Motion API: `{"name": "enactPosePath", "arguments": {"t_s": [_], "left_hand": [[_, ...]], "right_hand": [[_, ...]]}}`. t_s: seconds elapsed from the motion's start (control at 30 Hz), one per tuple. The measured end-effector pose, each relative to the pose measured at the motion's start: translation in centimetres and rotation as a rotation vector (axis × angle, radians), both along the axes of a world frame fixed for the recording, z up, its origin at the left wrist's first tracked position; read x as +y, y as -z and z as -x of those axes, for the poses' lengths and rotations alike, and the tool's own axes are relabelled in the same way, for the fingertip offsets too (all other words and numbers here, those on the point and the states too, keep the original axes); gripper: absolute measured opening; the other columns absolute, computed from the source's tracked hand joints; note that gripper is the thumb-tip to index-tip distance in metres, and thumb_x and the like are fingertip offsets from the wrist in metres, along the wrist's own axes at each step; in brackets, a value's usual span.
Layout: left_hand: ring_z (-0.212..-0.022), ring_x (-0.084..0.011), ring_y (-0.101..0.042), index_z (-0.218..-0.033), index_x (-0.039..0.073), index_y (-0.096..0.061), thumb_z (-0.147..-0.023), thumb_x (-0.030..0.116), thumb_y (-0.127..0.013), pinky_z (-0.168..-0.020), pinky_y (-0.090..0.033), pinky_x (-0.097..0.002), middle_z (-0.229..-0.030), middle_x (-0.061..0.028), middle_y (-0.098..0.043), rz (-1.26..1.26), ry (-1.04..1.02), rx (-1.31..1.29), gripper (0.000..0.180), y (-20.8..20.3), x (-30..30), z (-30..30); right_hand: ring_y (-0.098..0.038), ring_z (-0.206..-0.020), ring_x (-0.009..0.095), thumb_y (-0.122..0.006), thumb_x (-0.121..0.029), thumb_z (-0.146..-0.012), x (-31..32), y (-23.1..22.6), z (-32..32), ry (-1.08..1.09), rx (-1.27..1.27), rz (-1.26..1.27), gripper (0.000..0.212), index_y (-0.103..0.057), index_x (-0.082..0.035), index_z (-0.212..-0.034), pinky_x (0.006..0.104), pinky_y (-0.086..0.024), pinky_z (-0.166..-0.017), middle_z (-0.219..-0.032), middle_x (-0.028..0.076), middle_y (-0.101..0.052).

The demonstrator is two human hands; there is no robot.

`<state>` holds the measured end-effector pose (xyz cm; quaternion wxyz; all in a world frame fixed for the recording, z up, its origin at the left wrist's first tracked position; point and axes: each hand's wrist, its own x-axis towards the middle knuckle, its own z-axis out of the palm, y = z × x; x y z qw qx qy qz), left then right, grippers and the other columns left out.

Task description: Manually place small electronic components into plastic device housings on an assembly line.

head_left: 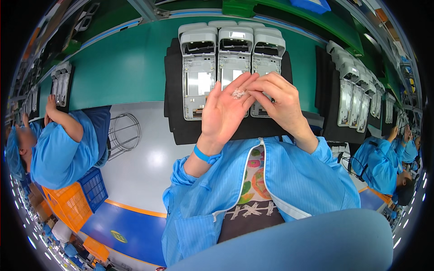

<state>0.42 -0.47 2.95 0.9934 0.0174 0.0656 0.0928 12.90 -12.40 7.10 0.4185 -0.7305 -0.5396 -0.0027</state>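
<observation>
My left hand (220,114) lies palm up and open, its fingers stretched out. A little heap of tiny whitish translucent pieces (238,93) rests on it near the base of the fingers. Over the heap, my right hand (281,96) has thumb and fingertips pinched together; whatever they hold is too small to make out. Beneath and beyond my hands, three grey-white plastic housings (199,80) lie side by side on a black mat (175,118), with more housing tops behind them. My hands partly cover the middle and right housings.
A green worktable (122,67) runs left and right. More housings (357,99) lie on black matting to the right. At left sit a co-worker in blue (68,144), a round metal stool (124,135) and an orange crate (68,205). Other people work at right.
</observation>
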Motion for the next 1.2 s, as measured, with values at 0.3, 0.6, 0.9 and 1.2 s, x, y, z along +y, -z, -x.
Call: {"name": "enactPosePath", "arguments": {"t_s": [0.3,0.6,0.9,1.2], "left_hand": [[-0.146,-0.0322,-0.039,-0.154,-0.013,-0.029,-0.112,0.048,-0.024,-0.126,-0.027,-0.0432,-0.152,-0.0242,-0.043,-0.048,0.006,0.004,0.075,0.1,-0.4,0.1],[-0.144,-0.0291,-0.041,-0.156,-0.012,-0.029,-0.113,0.049,-0.023,-0.124,-0.03,-0.042,-0.151,-0.021,-0.045,-0.103,0.003,0.047,0.075,0.1,-0.5,0.1],[-0.142,-0.0272,-0.043,-0.157,-0.008,-0.03,-0.113,0.046,-0.025,-0.121,-0.032,-0.0413,-0.15,-0.0185,-0.047,-0.23,0.012,0.066,0.07,0.5,-0.6,0.3],[-0.141,-0.0268,-0.045,-0.157,-0.007,-0.031,-0.113,0.042,-0.026,-0.12,-0.033,-0.0412,-0.15,-0.0174,-0.047,-0.283,0.011,0.079,0.066,0.5,-0.3,0.7]], "right_hand": [[-0.067,-0.081,0.025,-0.076,-0.001,-0.077,0.8,0.1,-0.2,-0.074,-0.143,0.021,0.015,-0.072,-0.002,-0.091,0.0354,-0.057,-0.064,-0.089,0.008,-0.068],[-0.066,-0.081,0.025,-0.076,-0.004,-0.078,0.7,0.2,0.2,-0.061,-0.134,0.078,0.013,-0.071,-0.002,-0.09,0.037,-0.056,-0.063,-0.09,0.007,-0.067],[-0.067,-0.084,0.026,-0.075,-0.005,-0.081,0.9,-0.9,0.7,-0.038,-0.067,0.196,0.012,-0.069,-0.003,-0.092,0.0375,-0.057,-0.063,-0.093,0.007,-0.067],[-0.07,-0.083,0.025,-0.077,0.003,-0.077,1.4,-0.8,1.2,-0.065,-0.124,0.241,0.019,-0.071,-0.002,-0.093,0.0346,-0.059,-0.067,-0.094,0.007,-0.069]]}}
